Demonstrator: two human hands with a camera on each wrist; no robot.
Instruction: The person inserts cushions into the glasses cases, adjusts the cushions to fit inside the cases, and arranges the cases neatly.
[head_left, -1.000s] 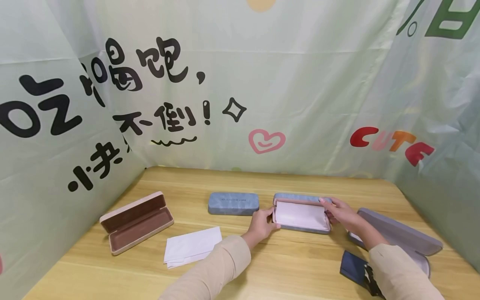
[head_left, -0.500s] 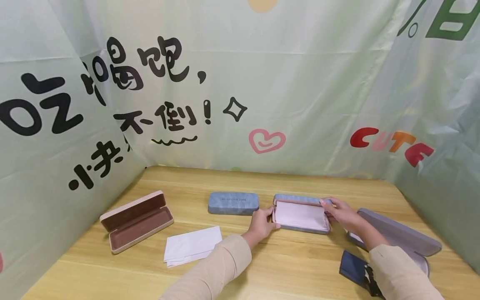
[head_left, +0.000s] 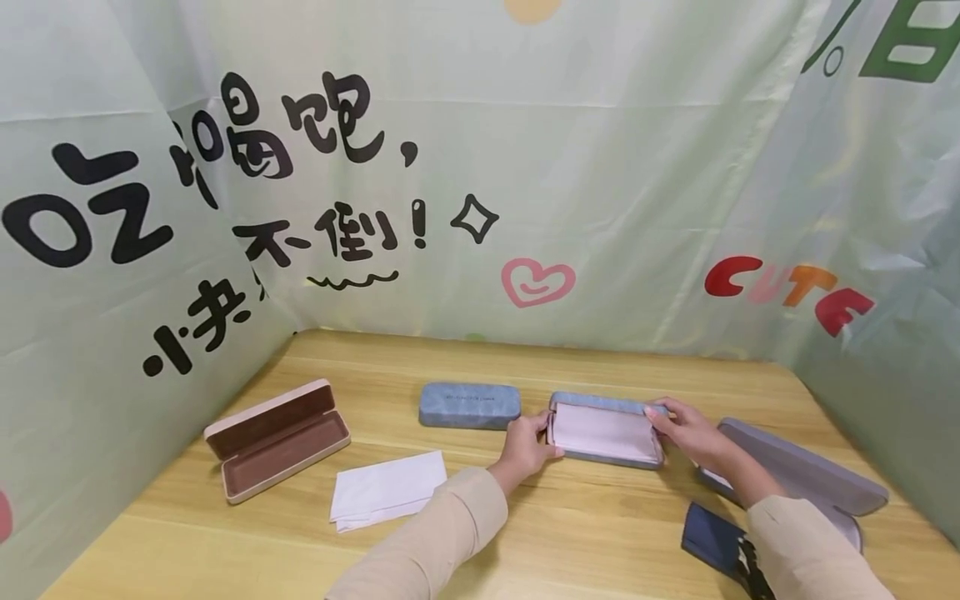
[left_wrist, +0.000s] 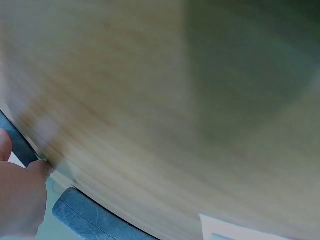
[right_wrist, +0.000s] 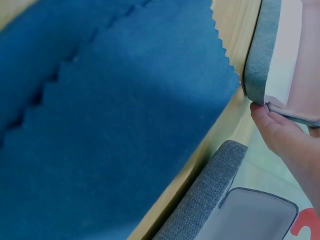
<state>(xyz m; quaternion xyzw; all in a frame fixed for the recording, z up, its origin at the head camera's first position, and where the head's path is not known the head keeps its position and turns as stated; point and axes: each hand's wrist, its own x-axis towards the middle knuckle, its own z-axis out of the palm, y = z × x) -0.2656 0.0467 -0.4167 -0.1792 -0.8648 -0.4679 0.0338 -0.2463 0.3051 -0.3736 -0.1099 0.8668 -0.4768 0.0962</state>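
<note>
A blue glasses case (head_left: 606,460) lies on the table with its lid (head_left: 600,402) raised and leaning forward. Inside is a folded pale cloth (head_left: 603,432). My left hand (head_left: 522,450) grips the case's left end, thumb at the front edge. At the right end, my right hand (head_left: 686,429) holds the lid, thumb on its outer face. The right wrist view has the right hand (right_wrist: 287,135) with its fingers under the case's corner. The left wrist view catches only part of the left hand (left_wrist: 22,195) at the case's blue edge (left_wrist: 20,145).
A closed blue case (head_left: 468,406) sits left of the left hand. Further left are an open pink case (head_left: 281,458) and a folded white cloth (head_left: 386,489). On the right, an open grey case (head_left: 806,462) and a dark blue cloth (head_left: 712,537) lie near the right forearm.
The case's lid has tipped slightly forward and down, hiding its pink inner rim, with the right hand on it. The left hand stays at the case's left end.
</note>
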